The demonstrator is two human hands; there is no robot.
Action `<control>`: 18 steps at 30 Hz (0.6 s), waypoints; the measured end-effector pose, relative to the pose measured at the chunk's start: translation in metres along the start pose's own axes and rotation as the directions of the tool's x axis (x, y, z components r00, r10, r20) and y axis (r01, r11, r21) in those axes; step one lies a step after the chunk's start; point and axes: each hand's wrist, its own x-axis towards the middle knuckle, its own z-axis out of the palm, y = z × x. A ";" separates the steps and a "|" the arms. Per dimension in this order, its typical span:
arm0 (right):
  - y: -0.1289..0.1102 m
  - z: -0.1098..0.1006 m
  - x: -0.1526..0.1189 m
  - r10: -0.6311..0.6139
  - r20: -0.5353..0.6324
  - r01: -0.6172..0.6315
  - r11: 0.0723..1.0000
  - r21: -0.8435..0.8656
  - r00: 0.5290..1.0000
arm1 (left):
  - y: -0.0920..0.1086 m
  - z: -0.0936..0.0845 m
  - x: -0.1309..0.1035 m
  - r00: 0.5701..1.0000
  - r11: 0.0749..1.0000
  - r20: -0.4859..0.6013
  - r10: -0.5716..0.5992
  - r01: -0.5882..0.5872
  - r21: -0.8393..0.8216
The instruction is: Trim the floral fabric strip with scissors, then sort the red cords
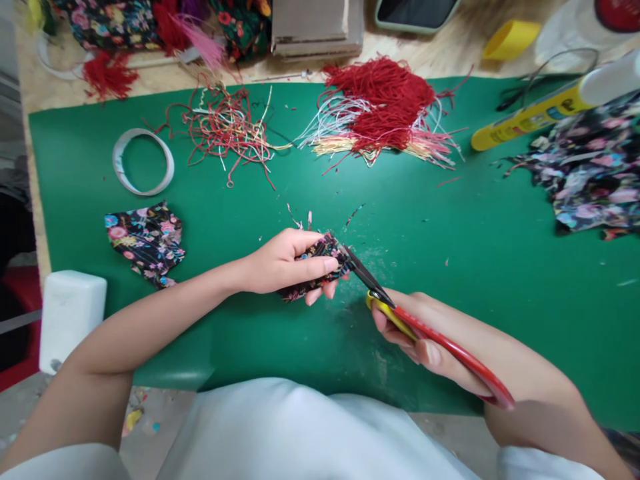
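My left hand is closed around a folded piece of black floral fabric over the middle of the green mat. My right hand grips a pair of scissors with red and yellow handles and dark blades. The blade tips meet the right edge of the fabric, close to my left fingertips; whether the blades are fully closed there is hard to make out. Small fabric snippets lie just beyond my left hand. Another floral fabric piece rests flat to the left of it.
On the green mat are a white tape ring, tangled cords, red tassels, a yellow glue tube and a floral fabric heap. A white box stands at the left edge. A phone lies at the back.
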 end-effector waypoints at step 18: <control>-0.019 0.000 0.000 0.019 0.016 -0.016 0.986 -0.169 1.000 | 0.005 0.001 0.001 0.997 0.985 -0.009 -0.081 0.078 -0.153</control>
